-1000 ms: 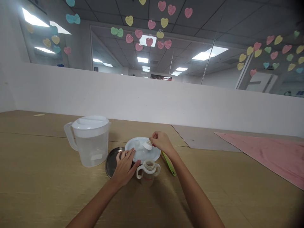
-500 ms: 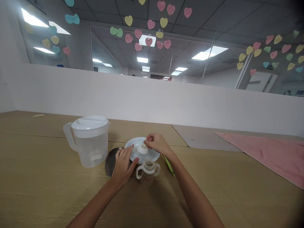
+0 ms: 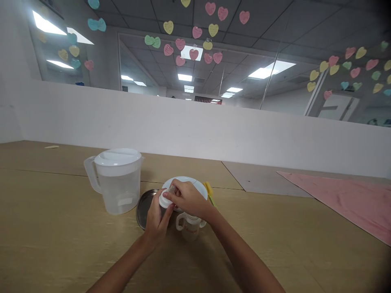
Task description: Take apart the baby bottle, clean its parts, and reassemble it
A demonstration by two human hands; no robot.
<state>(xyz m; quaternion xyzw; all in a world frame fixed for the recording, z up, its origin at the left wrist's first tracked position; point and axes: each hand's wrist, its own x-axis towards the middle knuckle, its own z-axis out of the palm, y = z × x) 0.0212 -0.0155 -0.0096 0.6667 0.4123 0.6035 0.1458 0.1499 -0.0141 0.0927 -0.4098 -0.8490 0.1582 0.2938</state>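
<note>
My right hand (image 3: pixel 187 200) pinches a small white bottle cap with a teat (image 3: pixel 165 200) and holds it over the steel dish. My left hand (image 3: pixel 157 219) is cupped just under that cap, its fingers curled up against it. A clear baby bottle with two white handles (image 3: pixel 189 226) stands uncapped on the wooden table right below my right hand. Behind the hands lies a white plate (image 3: pixel 198 188). A round steel dish (image 3: pixel 143 208) sits left of the bottle, partly hidden by my left hand.
A clear plastic pitcher with a white lid (image 3: pixel 117 180), holding water, stands to the left. A green and yellow brush (image 3: pixel 209 191) lies right of the plate. A pink cloth (image 3: pixel 345 196) covers the table's right side. A white partition wall runs behind.
My right hand carried the white cap from over the plate leftward and nearer, to above the steel dish. My left hand lifted off the dish and curled up under the cap.
</note>
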